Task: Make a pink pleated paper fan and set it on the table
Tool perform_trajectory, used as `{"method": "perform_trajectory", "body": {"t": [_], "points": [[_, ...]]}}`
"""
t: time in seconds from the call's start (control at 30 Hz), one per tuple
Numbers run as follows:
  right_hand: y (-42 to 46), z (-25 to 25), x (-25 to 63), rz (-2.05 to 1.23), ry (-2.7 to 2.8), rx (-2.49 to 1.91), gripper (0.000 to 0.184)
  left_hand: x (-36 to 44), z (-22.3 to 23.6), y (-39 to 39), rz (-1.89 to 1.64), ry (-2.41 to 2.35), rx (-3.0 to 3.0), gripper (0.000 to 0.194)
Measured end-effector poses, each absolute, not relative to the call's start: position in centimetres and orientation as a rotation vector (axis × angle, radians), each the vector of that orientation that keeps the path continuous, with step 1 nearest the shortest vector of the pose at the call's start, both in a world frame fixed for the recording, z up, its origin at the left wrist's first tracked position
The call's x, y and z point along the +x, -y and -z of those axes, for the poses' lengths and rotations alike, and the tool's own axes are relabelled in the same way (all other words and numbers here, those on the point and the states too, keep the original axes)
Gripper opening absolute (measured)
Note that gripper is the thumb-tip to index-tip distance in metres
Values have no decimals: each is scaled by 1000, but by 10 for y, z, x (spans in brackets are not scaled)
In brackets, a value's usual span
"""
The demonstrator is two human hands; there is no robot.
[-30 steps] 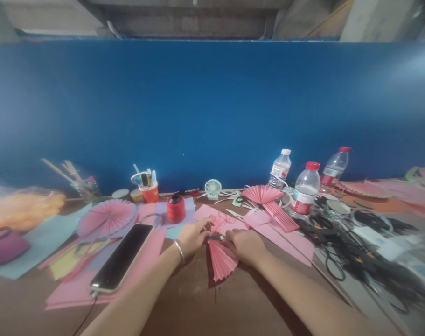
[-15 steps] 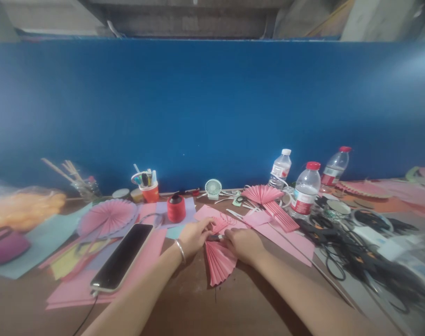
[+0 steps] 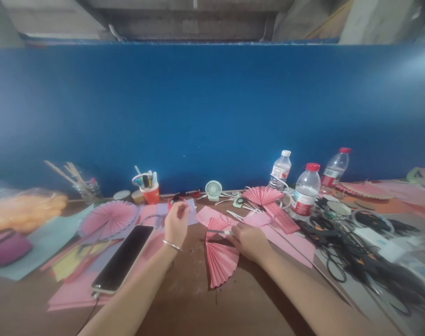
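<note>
A pleated pink paper fan (image 3: 222, 263) lies on the table, pinched narrow at its middle, with a smaller folded part (image 3: 215, 227) above. My right hand (image 3: 250, 240) is closed around the end of a thin grey-and-white stick (image 3: 219, 232), which lies across the narrow middle of the fan. My left hand (image 3: 176, 224), wearing a silver bangle, is raised to the left of the fan, thumb and fingers pinched together. Whatever they hold is too small to make out. Just behind that hand is a red thread spool (image 3: 170, 202), mostly hidden.
A phone (image 3: 124, 259) lies on coloured paper at left, near a round pink fan (image 3: 109, 218). Behind stand an orange cup of pens (image 3: 150, 192) and a small fan (image 3: 213, 189). Bottles (image 3: 305, 191) and black cables and scissors (image 3: 359, 252) crowd the right.
My left hand has let go of the pleated paper and moved left and up, in front of the red spool. My right hand has shifted slightly right, and the stick shows more.
</note>
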State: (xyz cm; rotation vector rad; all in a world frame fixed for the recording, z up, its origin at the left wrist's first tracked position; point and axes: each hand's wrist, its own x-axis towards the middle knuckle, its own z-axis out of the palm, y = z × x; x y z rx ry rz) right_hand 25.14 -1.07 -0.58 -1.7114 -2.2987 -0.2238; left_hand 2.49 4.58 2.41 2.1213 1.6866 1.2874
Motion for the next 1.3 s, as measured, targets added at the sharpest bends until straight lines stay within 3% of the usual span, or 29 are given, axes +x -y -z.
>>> {"method": "perform_trajectory", "body": {"t": [0.23,0.4,0.6,0.77,0.93,1.17,1.3], "points": [[-6,21,280,417,2014,-1908,19,10,-29,-46,-705,-1886,2288,8],[-10,23,288,488,1998,-1893,22,23,-28,-34,-506,-1846,2446,23],[-5,10,271,486,1992,-1558,22,42,-20,-19,-287,-1394,2589,32],[-2,6,258,213,2224,-1298,22,39,-9,-22,-266,-1254,2626,13],[-4,-2,244,72,2296,-1272,22,30,-24,-28,-304,-1099,2669,13],[-19,-27,226,-170,2263,-1074,49,11,-44,-12,-368,-1028,2685,15],[-32,-30,224,-447,2248,-1028,35,-2,-35,-3,-505,-1238,2609,13]]}}
